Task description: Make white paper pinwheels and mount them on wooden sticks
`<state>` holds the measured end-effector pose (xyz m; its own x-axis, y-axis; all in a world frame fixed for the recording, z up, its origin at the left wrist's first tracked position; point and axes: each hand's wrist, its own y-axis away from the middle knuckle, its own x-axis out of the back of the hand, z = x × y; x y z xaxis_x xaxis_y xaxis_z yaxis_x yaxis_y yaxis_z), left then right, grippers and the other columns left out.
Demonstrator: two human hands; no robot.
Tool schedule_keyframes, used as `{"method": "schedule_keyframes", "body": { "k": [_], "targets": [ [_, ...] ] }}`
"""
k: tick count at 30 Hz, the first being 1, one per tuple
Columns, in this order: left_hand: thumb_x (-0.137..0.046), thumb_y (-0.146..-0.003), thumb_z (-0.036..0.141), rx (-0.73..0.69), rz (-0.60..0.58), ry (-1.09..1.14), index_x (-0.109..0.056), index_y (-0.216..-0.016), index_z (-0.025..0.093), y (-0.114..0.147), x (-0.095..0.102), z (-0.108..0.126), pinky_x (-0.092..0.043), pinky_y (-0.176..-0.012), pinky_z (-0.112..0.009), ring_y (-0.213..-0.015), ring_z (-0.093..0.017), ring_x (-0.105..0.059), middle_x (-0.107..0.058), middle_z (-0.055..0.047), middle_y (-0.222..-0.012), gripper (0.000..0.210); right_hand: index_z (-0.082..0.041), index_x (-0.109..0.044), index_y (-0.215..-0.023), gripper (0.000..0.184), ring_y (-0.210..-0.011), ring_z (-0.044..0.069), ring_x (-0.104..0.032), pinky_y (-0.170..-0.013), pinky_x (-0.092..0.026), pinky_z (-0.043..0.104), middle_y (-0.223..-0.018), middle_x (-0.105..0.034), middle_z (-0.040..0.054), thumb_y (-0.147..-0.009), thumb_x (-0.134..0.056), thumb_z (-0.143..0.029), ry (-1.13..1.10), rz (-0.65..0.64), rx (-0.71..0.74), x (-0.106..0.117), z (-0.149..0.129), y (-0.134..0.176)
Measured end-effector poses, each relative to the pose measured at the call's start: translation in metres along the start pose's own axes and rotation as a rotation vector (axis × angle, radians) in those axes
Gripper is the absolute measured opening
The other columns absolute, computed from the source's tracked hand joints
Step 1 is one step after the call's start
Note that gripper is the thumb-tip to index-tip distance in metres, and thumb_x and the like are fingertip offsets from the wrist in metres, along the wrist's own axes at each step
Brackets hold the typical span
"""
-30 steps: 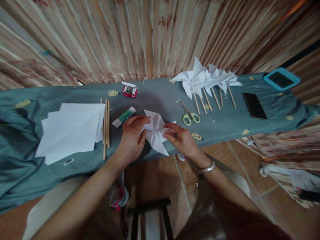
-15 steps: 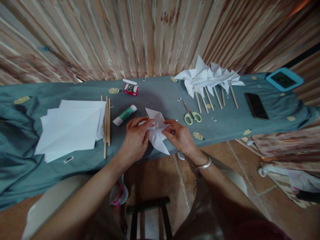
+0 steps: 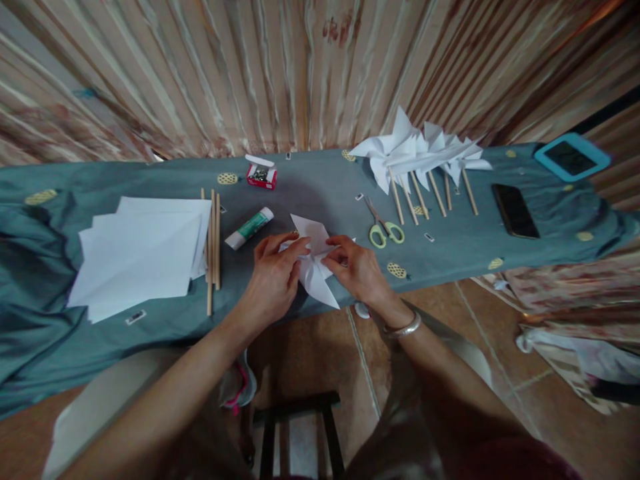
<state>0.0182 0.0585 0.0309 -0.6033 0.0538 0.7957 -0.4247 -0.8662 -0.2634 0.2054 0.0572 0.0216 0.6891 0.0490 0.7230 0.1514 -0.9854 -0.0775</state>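
Note:
A white paper pinwheel (image 3: 316, 280) lies on the teal cloth in front of me, its pointed blades spread. My left hand (image 3: 273, 273) is closed on its left side, thumb and fingers pressing the folded paper near the middle. From the right, my right hand (image 3: 357, 267) pinches the paper close to the centre. The fingers cover part of the blades and the hub. Just beyond my left hand lies a glue stick (image 3: 249, 228). Green-handled scissors (image 3: 384, 230) rest beyond my right hand, blades pointing away.
Stacked white paper (image 3: 143, 257) and several wooden sticks (image 3: 216, 240) lie at the left. A small red box (image 3: 261, 175) of metal pieces stands open at the back. Several pinwheels on sticks (image 3: 410, 157), a phone (image 3: 515, 211) and a blue-framed device (image 3: 572, 157) are at the right.
The fingers of my right hand have shifted slightly over the pinwheel's centre. Both hands stay on the paper, and the view has moved a little.

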Motion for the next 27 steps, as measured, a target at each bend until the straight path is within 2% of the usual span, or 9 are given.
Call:
{"method": "schedule_keyframes", "body": {
  "k": [4,10,14,22,27],
  "targets": [
    [-0.041,-0.086,0.007,-0.016,-0.016,-0.002,-0.055,-0.125,0.018,0.0012,-0.0021,0.0002,-0.034,-0.104,-0.049,-0.124,-0.024,-0.048,-0.069,-0.008,-0.114,0.043,-0.017,-0.057,-0.113,0.030,-0.079,0.019,-0.071,-0.075,-0.051,0.030,-0.083,-0.075,0.0034,-0.083,-0.062,-0.019,0.025,-0.004,-0.011,0.0005,-0.0029,-0.0010],
    [-0.041,-0.085,0.006,-0.036,-0.040,-0.047,-0.051,-0.129,0.019,0.0022,-0.0042,0.0011,-0.030,-0.107,-0.052,-0.128,-0.024,-0.046,-0.068,-0.009,-0.117,0.047,-0.017,-0.061,-0.099,0.016,-0.083,0.020,-0.072,-0.073,-0.050,0.029,-0.086,-0.075,0.0062,-0.083,-0.063,-0.019,0.059,0.003,-0.033,0.0016,-0.0075,-0.0020],
    [-0.039,-0.085,0.005,-0.055,-0.075,-0.101,-0.051,-0.129,0.017,0.0023,-0.0052,0.0021,-0.027,-0.109,-0.053,-0.130,-0.025,-0.045,-0.068,-0.011,-0.116,0.047,-0.018,-0.061,-0.095,0.011,-0.078,0.019,-0.071,-0.070,-0.049,0.028,-0.083,-0.075,0.0051,-0.084,-0.063,-0.020,0.076,-0.006,-0.021,0.0026,-0.0077,-0.0026],
    [-0.039,-0.089,0.009,-0.089,-0.063,-0.157,-0.050,-0.128,0.016,0.0043,-0.0098,0.0005,-0.026,-0.110,-0.050,-0.131,-0.024,-0.045,-0.068,-0.010,-0.117,0.041,-0.018,-0.061,-0.093,0.010,-0.075,0.019,-0.071,-0.066,-0.048,0.027,-0.081,-0.074,0.0047,-0.083,-0.064,-0.021,0.116,-0.027,-0.006,0.0029,-0.0072,-0.0067],
    [-0.039,-0.090,0.011,-0.103,-0.084,-0.168,-0.047,-0.131,0.014,0.0037,-0.0102,0.0009,-0.025,-0.110,-0.053,-0.131,-0.025,-0.044,-0.071,-0.011,-0.110,0.041,-0.018,-0.062,-0.092,0.010,-0.079,0.021,-0.072,-0.067,-0.048,0.027,-0.082,-0.075,0.0059,-0.083,-0.065,-0.020,0.114,-0.040,-0.019,0.0036,-0.0092,-0.0078]
  ]
}}
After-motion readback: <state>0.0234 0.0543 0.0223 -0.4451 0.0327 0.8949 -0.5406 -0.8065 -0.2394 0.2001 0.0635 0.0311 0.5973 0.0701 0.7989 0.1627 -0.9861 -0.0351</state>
